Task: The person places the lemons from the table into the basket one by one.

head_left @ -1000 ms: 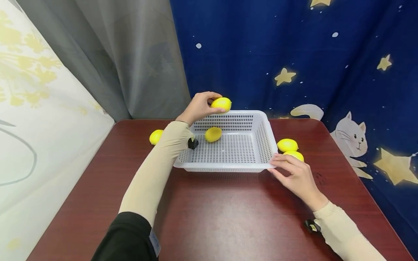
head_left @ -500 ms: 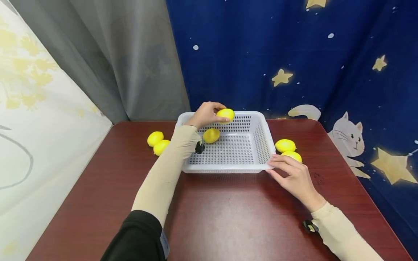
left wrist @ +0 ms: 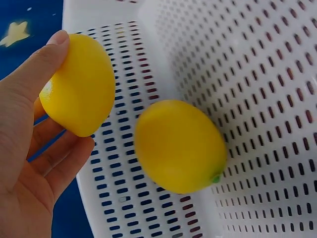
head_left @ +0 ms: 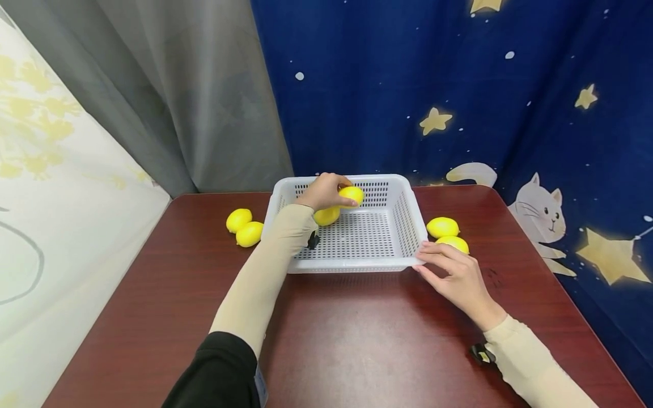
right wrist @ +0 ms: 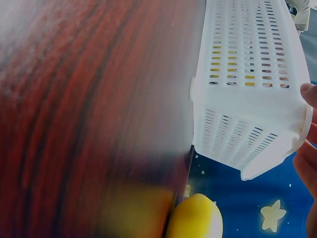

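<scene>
A lemon (head_left: 353, 196) is held between the thumb and fingers of my left hand (head_left: 324, 194), inside the upper part of the white perforated plastic basket (head_left: 352, 265). A second lemon (left wrist: 179, 146) lies in the basket, just below and partly covered by that hand in the head view. In the left wrist view the held lemon (left wrist: 84, 89) is gripped at its side, apart from the lying one. My right hand (head_left: 459, 280) grips the basket's near right corner, with the thumb below the rim and the fingers against it.
Left of the basket, two lemons (head_left: 249, 234) lie side by side on the dark red wooden table (head_left: 352, 334). Right of it are two more lemons (head_left: 442, 227), close to my right hand. A blue star-patterned curtain (head_left: 367, 102) and a grey curtain (head_left: 219, 113) hang behind.
My left hand has lowered its lemon from above the far rim into the basket. Its forearm has uncovered the lemons at left. My right hand has stayed on the corner.
</scene>
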`<state>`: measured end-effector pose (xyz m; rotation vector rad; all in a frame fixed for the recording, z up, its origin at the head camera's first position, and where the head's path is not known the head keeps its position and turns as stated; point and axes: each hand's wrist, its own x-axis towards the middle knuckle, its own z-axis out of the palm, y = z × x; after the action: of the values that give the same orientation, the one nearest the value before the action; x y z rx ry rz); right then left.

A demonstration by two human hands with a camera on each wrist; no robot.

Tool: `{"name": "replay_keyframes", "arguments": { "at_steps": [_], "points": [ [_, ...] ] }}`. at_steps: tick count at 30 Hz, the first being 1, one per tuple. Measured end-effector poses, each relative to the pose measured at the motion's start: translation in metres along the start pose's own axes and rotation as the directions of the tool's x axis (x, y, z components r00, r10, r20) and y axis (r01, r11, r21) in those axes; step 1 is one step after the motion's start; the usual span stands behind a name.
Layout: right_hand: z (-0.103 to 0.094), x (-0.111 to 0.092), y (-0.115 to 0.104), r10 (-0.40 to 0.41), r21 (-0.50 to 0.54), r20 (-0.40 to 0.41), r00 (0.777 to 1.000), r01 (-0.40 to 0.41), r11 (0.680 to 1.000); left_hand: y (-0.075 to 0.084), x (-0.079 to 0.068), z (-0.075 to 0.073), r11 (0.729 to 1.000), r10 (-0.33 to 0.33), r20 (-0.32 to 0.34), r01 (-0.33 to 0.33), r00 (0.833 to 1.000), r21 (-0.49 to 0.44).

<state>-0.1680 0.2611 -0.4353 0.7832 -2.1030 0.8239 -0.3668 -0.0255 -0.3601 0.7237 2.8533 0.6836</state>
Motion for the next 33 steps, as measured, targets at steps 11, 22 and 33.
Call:
{"name": "replay_keyframes", "arguments": {
  "at_steps": [11, 22, 33],
  "points": [
    [0.001, 0.000, 0.000, 0.007, -0.001, 0.004, 1.000, -0.007, 1.000, 0.001, 0.007, 0.019, 0.994, 0.043, 0.041, -0.047, 0.998, 0.099],
    [0.000, -0.001, 0.000, 0.014, -0.007, 0.009, 1.000, -0.014, 1.000, 0.006, 0.007, 0.027, 0.985, 0.050, 0.065, -0.060, 0.997, 0.162],
    [0.000, -0.001, -0.001, 0.012, -0.003, 0.008, 1.000, -0.012, 1.000, 0.003, 0.006, 0.033, 0.983, -0.006, 0.112, -0.015, 0.994, 0.182]
  ]
}}
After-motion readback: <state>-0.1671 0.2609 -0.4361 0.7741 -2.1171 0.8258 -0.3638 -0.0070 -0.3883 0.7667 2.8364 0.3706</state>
